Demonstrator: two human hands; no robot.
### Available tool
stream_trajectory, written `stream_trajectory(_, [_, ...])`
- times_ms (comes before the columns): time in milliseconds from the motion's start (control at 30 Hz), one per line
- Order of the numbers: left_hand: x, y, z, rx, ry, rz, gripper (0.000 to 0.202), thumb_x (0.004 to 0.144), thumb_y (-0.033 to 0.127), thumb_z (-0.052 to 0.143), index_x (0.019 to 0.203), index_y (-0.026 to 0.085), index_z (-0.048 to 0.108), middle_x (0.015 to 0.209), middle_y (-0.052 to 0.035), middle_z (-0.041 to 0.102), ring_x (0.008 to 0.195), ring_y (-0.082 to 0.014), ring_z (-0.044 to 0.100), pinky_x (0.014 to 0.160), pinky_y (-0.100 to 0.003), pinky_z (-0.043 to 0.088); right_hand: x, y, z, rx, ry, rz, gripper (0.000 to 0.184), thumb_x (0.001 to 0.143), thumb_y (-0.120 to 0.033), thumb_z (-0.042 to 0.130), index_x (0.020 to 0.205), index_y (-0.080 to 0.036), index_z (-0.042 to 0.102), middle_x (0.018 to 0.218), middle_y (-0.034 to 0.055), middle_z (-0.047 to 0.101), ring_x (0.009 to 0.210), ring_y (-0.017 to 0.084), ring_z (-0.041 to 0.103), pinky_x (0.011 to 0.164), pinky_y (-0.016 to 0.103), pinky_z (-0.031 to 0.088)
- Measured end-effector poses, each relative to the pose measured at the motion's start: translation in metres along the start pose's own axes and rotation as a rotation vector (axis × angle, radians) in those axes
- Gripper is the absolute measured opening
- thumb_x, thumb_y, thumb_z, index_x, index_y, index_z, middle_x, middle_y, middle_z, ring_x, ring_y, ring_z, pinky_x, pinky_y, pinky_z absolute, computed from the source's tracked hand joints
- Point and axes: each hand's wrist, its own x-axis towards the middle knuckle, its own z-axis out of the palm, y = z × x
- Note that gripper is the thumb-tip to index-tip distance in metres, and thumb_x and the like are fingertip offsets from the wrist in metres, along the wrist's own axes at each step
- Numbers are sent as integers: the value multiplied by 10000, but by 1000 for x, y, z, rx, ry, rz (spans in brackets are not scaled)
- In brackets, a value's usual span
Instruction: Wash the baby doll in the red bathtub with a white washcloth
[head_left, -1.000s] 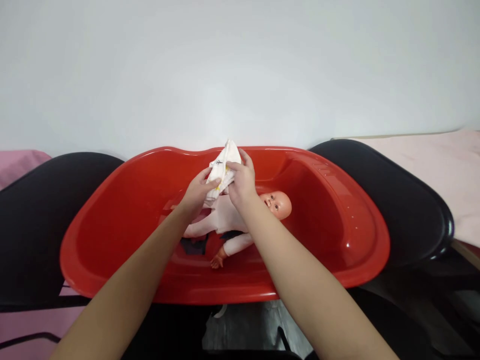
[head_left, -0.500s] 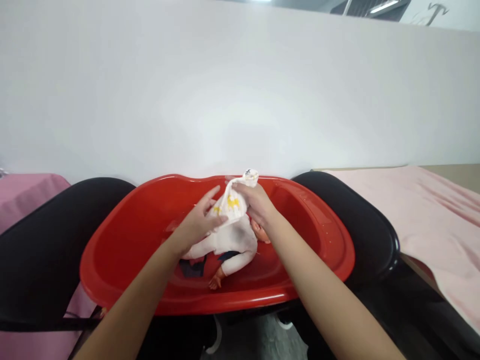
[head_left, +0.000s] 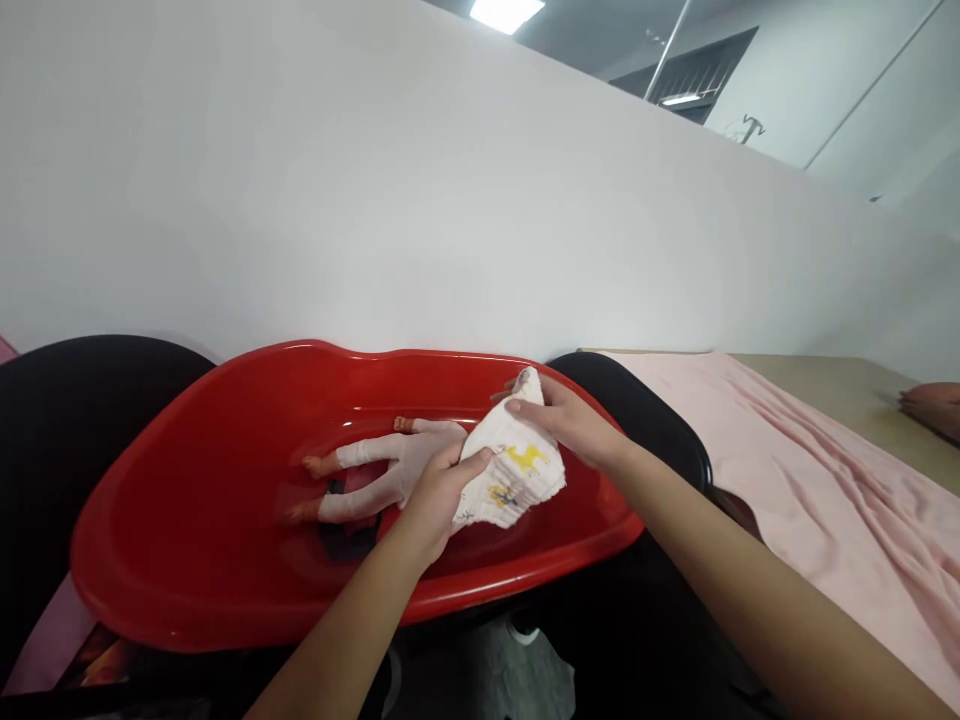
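Between my hands a white cloth (head_left: 517, 470) with yellow and dark animal prints is spread out. My left hand (head_left: 442, 490) pinches its left side between thumb and fingers. At the upper corner, my right hand (head_left: 559, 415) grips it, thumb on the front. Below and left of the cloth, a baby doll (head_left: 405, 462) in a white suit lies in a red baby bathtub (head_left: 187, 480), its bare feet pointing left. The cloth hides the doll's head. A dark flat patch (head_left: 349, 540) shows beneath the doll's legs.
Black chair-like surfaces stand at the left (head_left: 90, 450) and right (head_left: 637, 410) of the tub. A pink sheet (head_left: 795, 480) covers a bed on the right. Behind the tub rises a white partition (head_left: 420, 200).
The cloth, bunched above the doll before, is now spread flatter and farther right. My left hand has closed on it. The view has turned rightward.
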Motion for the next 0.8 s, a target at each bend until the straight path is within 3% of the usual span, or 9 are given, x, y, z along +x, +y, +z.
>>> stream_trajectory(133, [-5, 11, -2, -115, 39, 100, 486, 740, 361, 818, 1174, 171, 708, 1111, -118, 756, 1057, -314, 706, 932, -415, 557, -7, 30, 19, 46, 242, -82, 581, 875, -575, 668, 1383, -322, 543, 1536, 75, 480, 1402, 253, 471, 1126, 442, 439])
stream_trajectory(200, [-4, 13, -1, -113, 38, 124, 524, 728, 364, 823, 1202, 182, 693, 1099, -106, 757, 1044, -310, 708, 932, -417, 555, -17, 36, 28, 90, 142, -108, 567, 899, -613, 619, 1377, -315, 559, 1519, 80, 502, 1385, 257, 494, 1128, 437, 437])
stream_trajectory(300, [-1, 13, -1, -34, 40, 152, 506, 722, 392, 821, 1165, 181, 699, 995, -82, 757, 962, -295, 714, 879, -408, 559, -30, 33, 37, 83, -81, -136, 669, 810, -556, 750, 1390, -282, 559, 1430, 89, 583, 1278, 277, 580, 1067, 417, 485])
stream_trajectory(400, [1, 13, -6, 206, 94, 254, 324, 775, 405, 763, 1009, 185, 727, 908, -58, 729, 887, -264, 691, 818, -377, 547, -32, 28, 41, -30, -94, -103, 547, 781, -476, 789, 1264, -253, 658, 1246, 66, 686, 1122, 259, 650, 961, 371, 529])
stream_trajectory(500, [8, 14, -17, 599, 207, 494, 168, 831, 298, 695, 973, 215, 728, 988, -55, 698, 970, -239, 647, 879, -354, 507, -31, 30, 36, -74, -78, -12, 383, 839, -523, 707, 1038, -198, 738, 1055, 69, 736, 956, 238, 684, 861, 354, 543])
stream_trajectory(567, [14, 13, -25, 690, 315, 576, 267, 842, 243, 666, 1107, 235, 694, 1097, -63, 671, 1038, -230, 622, 918, -351, 493, -29, 31, 23, -45, -117, 45, 426, 824, -553, 711, 1033, -183, 740, 1027, 80, 747, 910, 238, 693, 817, 352, 550])
stream_trajectory(633, [20, 11, -30, 618, 405, 544, 361, 856, 243, 644, 1217, 241, 625, 1161, -76, 649, 1069, -226, 617, 932, -360, 495, -26, 30, 1, -51, -102, 73, 459, 805, -563, 726, 1054, -177, 739, 1014, 96, 757, 886, 246, 704, 792, 358, 556])
stream_trajectory(733, [24, 8, -35, 505, 415, 454, 322, 886, 280, 619, 1204, 238, 597, 1174, -84, 654, 1108, -234, 616, 981, -391, 477, -15, 22, -51, -218, 151, 28, 411, 826, -525, 699, 1055, -187, 739, 979, 107, 763, 871, 262, 714, 803, 387, 558])
stream_trajectory(800, [24, 7, -36, 482, 380, 421, 301, 898, 296, 608, 1194, 243, 596, 1182, -84, 666, 1144, -242, 612, 1013, -409, 457, -5, 18, -89, -499, 342, -28, 333, 884, -464, 624, 1055, -204, 742, 978, 108, 764, 889, 270, 712, 818, 401, 549])
